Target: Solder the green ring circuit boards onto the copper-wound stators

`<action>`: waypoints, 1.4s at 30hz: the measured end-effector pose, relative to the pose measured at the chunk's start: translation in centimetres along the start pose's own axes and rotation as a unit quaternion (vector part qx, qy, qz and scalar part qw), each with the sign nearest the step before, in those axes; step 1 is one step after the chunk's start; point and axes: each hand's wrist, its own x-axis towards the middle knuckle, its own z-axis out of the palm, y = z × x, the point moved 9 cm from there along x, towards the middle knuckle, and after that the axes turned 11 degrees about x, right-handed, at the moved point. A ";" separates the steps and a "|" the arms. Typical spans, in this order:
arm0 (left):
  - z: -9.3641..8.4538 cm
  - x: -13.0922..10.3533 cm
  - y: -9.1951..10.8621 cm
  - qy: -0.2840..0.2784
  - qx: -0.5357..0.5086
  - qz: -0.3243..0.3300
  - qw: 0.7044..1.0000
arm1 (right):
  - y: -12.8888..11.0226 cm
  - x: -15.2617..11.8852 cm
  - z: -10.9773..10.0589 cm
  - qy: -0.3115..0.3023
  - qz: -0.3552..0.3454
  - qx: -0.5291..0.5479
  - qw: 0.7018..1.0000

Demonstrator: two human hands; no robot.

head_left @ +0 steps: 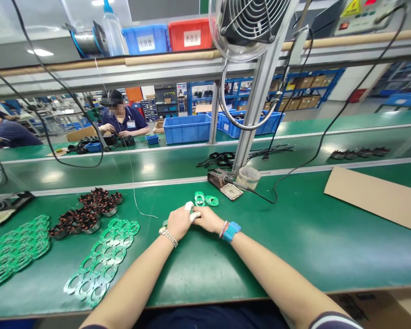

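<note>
My left hand (180, 220), with a watch on its wrist, and my right hand (207, 218), with a blue band on its wrist, meet over the green table. White coverings show on some fingertips. Both hands are closed around something small and mostly hidden; a bit of green shows beside the left hand. Just beyond the fingers lie two loose green ring-shaped boards (199, 198) (212, 200). A sheet of joined green ring boards (104, 256) lies left of my left forearm, and a denser green board sheet (22, 244) is at the far left.
Copper-wound motor cores (89, 212) are heaped at the left. A soldering iron (241, 184) rests in its holder beside a clear tub (249, 177), near a metal post (256, 96). Cardboard (376, 196) lies at the right. A thin wire hangs down to the table. Another person sits across.
</note>
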 end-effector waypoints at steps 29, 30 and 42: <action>2.6 0.4 3.1 -0.049 -0.267 -0.030 0.962 | 1.1 -7.7 -7.0 0.297 0.074 0.056 0.950; 2.7 0.6 3.1 -0.049 -0.272 -0.039 0.960 | 1.5 -7.7 -7.0 0.298 0.084 0.054 0.949; 3.5 0.5 1.3 -0.086 -0.434 -0.006 0.897 | 5.7 -6.5 -11.5 0.284 0.142 0.038 0.948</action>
